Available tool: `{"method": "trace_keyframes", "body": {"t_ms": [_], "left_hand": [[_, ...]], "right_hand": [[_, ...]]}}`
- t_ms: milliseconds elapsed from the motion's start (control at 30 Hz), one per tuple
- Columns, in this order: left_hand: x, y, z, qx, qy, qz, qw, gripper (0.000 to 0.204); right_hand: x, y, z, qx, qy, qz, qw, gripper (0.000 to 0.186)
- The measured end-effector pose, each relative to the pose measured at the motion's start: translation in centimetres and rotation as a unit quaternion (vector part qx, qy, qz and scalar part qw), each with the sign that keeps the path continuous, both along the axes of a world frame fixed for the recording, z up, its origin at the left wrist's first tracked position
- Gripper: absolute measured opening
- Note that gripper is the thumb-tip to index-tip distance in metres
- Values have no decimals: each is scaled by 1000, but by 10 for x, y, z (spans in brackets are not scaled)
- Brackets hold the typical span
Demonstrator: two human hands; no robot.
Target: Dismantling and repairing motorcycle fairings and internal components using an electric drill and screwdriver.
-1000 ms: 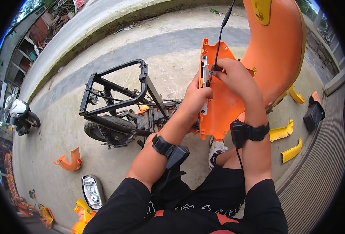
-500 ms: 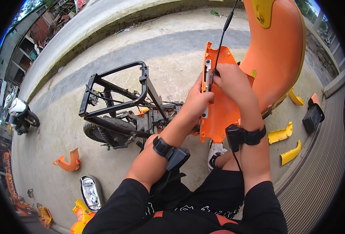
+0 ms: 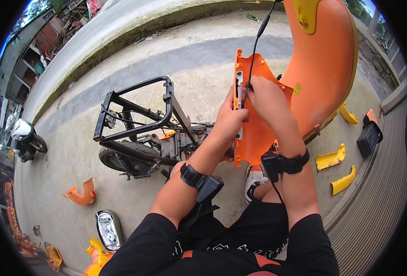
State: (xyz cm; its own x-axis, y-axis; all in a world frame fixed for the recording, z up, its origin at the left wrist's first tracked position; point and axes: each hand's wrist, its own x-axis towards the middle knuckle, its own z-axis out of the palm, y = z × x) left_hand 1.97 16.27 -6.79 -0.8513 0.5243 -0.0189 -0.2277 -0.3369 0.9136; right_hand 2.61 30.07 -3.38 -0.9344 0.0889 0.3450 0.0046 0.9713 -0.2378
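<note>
My left hand (image 3: 232, 119) is closed round the left edge of an upright orange plastic panel (image 3: 258, 146), where a silver metal bracket (image 3: 239, 77) is fixed. My right hand (image 3: 267, 99) has its fingers closed at the bracket, on a black cable (image 3: 254, 48) that runs up out of the panel; the fingertips are partly hidden. Directly right of the panel stands a large orange body shell (image 3: 323, 69) with a yellow piece (image 3: 305, 16) at its top.
A stripped scooter chassis (image 3: 168, 99) is left of my hands, a white scooter (image 3: 25, 132) further left. Loose yellow strips (image 3: 328, 161), a black box (image 3: 368, 140), an orange piece (image 3: 81, 195) and a silver-rimmed seat-shaped part (image 3: 109, 227) lie around. A concrete step (image 3: 116, 48) crosses behind.
My right hand has moved slightly left and down, still at the cable and bracket. The orange panel has shifted a little downward and left, with my left hand still gripping it.
</note>
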Motion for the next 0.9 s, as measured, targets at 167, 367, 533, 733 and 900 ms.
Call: {"method": "trace_keyframes", "body": {"t_ms": [167, 367, 533, 733, 900], "left_hand": [[-1, -3, -1, 7, -26, -1, 1000, 62], [-1, -3, -2, 12, -36, -4, 999, 59], [-2, -2, -4, 9, -27, -7, 1000, 63], [-1, -3, -2, -5, -21, 1, 1000, 64], [-1, -5, 5, 1, -31, -2, 1000, 60]], "right_hand": [[1, 11, 5, -68, 2, 81, 994, 15], [3, 11, 9, -63, -13, 75, 995, 16], [2, 3, 9, 14, -52, 11, 998, 21], [0, -2, 6, 29, -43, -14, 999, 21], [0, 5, 6, -54, -3, 55, 997, 17]]}}
